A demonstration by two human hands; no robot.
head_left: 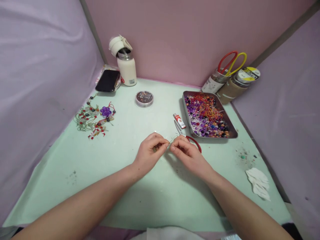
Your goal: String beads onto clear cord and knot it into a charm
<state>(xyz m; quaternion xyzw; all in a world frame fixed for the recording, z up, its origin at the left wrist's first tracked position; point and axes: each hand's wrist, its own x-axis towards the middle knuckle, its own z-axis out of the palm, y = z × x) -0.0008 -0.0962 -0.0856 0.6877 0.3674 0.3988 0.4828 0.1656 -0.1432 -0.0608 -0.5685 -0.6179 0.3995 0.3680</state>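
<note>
Over the middle of the pale green tabletop [117,173], my two hands nearly meet at the fingertips. My left hand [152,150] pinches a thin light-green cord [173,138], its fingers curled over. My right hand [183,150] is closed in a pinch on the same cord from the other side. Anything more inside the fingers is hidden. Just behind my right hand lie red-handled scissors [195,142], partly covered by it, with their blades pointing away. A small red and white lighter or tube [179,120] lies beyond the blades.
At the right, a metal tray [210,137] holds many beads and orange cords. Beaded strings [91,118] lie left. Behind stand a white bottle [127,69], a phone [108,80], a round tin [144,98] and jars [232,87]. A crumpled tissue [258,182] lies near the right edge.
</note>
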